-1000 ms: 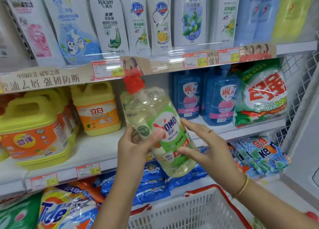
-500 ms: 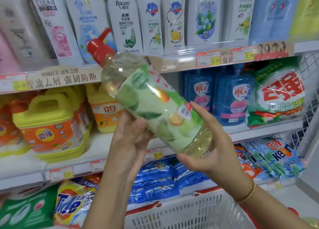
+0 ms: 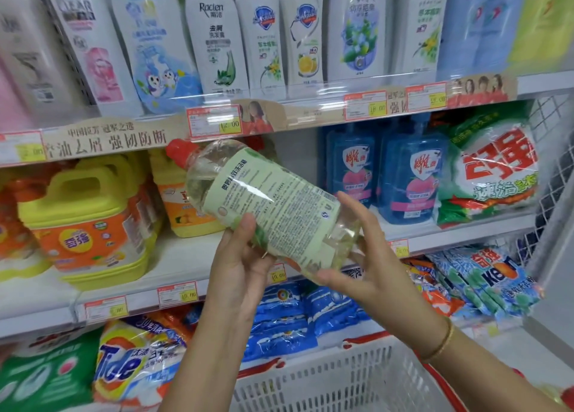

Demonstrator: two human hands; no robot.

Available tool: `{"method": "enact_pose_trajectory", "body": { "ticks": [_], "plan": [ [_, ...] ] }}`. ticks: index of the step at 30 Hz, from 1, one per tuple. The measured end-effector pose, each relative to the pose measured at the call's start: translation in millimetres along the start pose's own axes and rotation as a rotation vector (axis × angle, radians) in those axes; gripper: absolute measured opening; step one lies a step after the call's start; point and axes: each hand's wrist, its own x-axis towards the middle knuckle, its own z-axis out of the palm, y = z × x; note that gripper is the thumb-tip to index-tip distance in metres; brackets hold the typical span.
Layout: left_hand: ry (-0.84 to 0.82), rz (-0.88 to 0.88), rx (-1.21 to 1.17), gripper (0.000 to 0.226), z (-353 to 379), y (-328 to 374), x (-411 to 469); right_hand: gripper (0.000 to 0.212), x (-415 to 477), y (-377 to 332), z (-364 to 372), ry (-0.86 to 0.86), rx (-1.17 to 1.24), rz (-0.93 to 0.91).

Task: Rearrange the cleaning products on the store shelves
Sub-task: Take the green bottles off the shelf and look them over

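Note:
A clear detergent bottle (image 3: 273,203) with pale yellow liquid and a red cap lies tilted in front of the middle shelf (image 3: 183,256), cap up and to the left. Its pale green back label with small print faces me. My left hand (image 3: 242,259) grips the bottle from below, thumb on the label. My right hand (image 3: 363,256) cups the bottle's base, fingers curved round it.
Yellow jugs (image 3: 90,222) and a yellow bottle (image 3: 180,206) stand left on the middle shelf, blue bottles (image 3: 410,175) and a green-white powder bag (image 3: 494,169) right. Shampoo bottles (image 3: 217,38) fill the top shelf. Detergent bags (image 3: 136,362) lie below. A white basket (image 3: 335,380) sits under my hands.
The bottle has been turned in my hands from the front label, past the leafy side, to the back label. It tipped from nearly upright to slanted, cap leftward.

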Motion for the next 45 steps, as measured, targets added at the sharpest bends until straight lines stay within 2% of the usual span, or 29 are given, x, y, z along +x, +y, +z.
{"method": "enact_pose_trajectory", "body": {
  "ticks": [2,4,6,9,11,13,15,17,19,23,26,28,32,36,41,45],
  "plan": [
    [0.028,0.013,0.039,0.091,-1,1,-1,0.089,-1,8,2,0.058,-0.419,-0.192],
    [0.012,0.024,0.100,0.072,-1,0,-3,0.090,1,13,5,0.068,-0.650,-0.313],
    [-0.009,0.019,0.157,0.054,3,-1,-7,0.090,2,16,9,0.108,-0.686,-0.327],
    [-0.083,0.017,0.201,0.083,5,2,-8,0.089,-2,11,9,0.140,-0.595,-0.284],
    [-0.167,-0.002,0.204,0.097,5,11,-7,0.093,-4,2,0,0.100,-0.411,-0.229],
    [-0.256,-0.021,0.190,0.108,3,19,-5,0.096,-1,-2,-12,-0.017,-0.031,-0.091],
    [-0.260,-0.040,0.149,0.108,-2,23,-4,0.095,3,1,-18,-0.161,0.349,0.053],
    [-0.220,-0.070,0.142,0.107,-6,26,-3,0.096,3,6,-18,-0.242,0.612,0.209],
    [-0.173,-0.089,0.159,0.110,-10,27,-3,0.094,-1,11,-17,-0.292,0.798,0.319],
    [-0.075,-0.133,0.153,0.115,-21,31,0,0.080,-10,18,-24,-0.373,1.065,0.397],
    [-0.114,-0.240,0.264,0.101,-25,32,4,0.082,-18,14,-26,-0.480,1.243,0.428],
    [-0.162,-0.294,0.317,0.089,-27,30,5,0.085,-22,10,-27,-0.466,1.209,0.497],
    [-0.120,-0.390,0.381,0.120,-23,21,1,0.087,-28,-2,-28,-0.448,1.066,0.619],
    [-0.114,-0.499,0.410,0.122,-7,9,-5,0.081,-30,-15,-39,-0.423,0.922,0.715],
    [-0.025,-0.615,0.326,0.131,10,-13,-12,0.080,-30,-28,-59,-0.497,0.792,0.713],
    [0.026,-0.668,0.201,0.123,22,-30,-14,0.082,-31,-26,-76,-0.558,0.675,0.722]
  ]
}}
